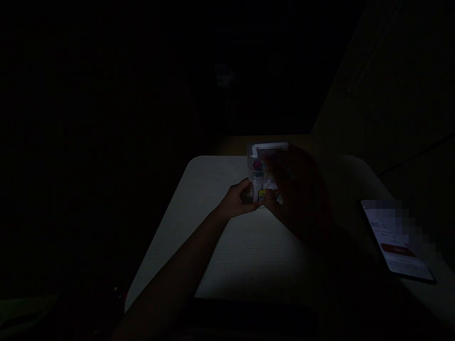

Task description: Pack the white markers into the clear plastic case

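Note:
A small clear plastic box (251,161) with a white handle on top stands upright over the far half of the white table. Through its wall show a pinkish-red item, small bottles or tubes and a yellow-and-black label. My left hand (236,199) grips the lower left side, fingers behind and thumb in front. On the right side, my right hand (298,189) is closed around the box, its thumb low and its fingers near the lid. Deep shadow and that hand hide much of the box's right part. I cannot tell whether the lid is fastened.
The white table (227,255) has rounded far corners. A phone (398,241) with a lit screen lies near its right edge. A wall (377,118) rises at the right, with a dark cable along it. The surroundings are almost black.

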Motion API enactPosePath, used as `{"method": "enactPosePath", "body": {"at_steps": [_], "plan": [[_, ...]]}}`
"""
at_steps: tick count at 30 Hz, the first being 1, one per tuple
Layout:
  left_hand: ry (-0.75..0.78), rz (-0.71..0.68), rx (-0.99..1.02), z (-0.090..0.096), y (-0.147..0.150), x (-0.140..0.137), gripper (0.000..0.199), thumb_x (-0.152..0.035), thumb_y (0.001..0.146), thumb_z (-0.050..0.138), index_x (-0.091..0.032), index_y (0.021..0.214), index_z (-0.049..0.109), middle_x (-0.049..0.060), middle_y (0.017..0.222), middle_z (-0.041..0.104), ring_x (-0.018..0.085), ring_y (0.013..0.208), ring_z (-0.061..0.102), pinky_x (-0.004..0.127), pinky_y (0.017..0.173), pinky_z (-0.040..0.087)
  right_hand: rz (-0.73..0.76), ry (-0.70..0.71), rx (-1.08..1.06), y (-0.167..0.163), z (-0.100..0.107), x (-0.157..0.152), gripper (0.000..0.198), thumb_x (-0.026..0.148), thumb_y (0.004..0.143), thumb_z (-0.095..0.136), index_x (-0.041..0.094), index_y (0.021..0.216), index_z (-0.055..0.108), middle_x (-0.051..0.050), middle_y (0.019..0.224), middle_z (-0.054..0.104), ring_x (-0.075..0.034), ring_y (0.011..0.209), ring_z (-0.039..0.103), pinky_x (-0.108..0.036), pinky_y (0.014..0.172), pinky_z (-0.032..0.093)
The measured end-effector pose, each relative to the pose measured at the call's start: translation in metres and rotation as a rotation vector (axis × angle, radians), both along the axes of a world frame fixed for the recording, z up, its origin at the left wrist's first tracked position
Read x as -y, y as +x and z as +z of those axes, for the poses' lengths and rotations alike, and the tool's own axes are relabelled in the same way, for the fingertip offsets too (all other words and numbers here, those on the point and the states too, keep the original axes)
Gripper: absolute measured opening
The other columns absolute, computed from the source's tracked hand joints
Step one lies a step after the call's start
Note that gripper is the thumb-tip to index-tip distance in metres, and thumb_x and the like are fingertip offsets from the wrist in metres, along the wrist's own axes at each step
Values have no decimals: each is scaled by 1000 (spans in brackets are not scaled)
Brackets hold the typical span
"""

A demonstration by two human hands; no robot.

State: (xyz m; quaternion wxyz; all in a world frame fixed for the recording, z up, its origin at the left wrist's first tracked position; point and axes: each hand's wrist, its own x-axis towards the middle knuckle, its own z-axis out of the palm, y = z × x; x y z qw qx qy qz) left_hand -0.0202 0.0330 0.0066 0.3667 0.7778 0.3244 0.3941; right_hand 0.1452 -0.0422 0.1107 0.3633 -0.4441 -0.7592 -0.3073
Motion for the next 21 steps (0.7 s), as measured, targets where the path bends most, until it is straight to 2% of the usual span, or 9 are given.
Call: {"method": "enactPosePath", "body": {"at_steps": [6,10,15,18,21], "plan": [[25,13,-24,-3,-4,-1,57,-40,63,72,-14,110,55,3,88,64,15,76,59,26,68,49,28,-32,62,6,4,4,48,25,75,57,12,121,55,-13,120,53,-27,119,47,-38,97,46],[-23,-2,-11,-1,-4,1,51,-41,63,72,-13,103,57,4,87,65,16,76,61,27,69,49,101,-45,40,11,6,2,47,32,75,58,13,118,56,-11,121,54,-25,118,48,-36,95,48],[-35,5,0,-3,-4,1,50,-35,62,73,-13,104,56,4,89,66,15,77,61,25,68,50,130,-96,32,16,5,-1,42,28,79,58,15,120,56,-10,123,53,-22,121,44,-35,99,45],[-46,-22,35,-4,-4,1,48,-33,62,72,-12,103,56,4,89,66,15,76,61,25,68,50,143,-143,48,17,4,-2,49,35,78,60,15,122,54,-10,125,51,-24,121,42,-37,99,44],[-31,-29,44,-3,-3,1,46,-33,64,71,-12,102,56,4,89,65,15,76,61,25,69,50,117,-154,48,15,3,-3,55,33,74,63,16,125,50,-11,127,48,-25,122,40,-40,100,43]]}}
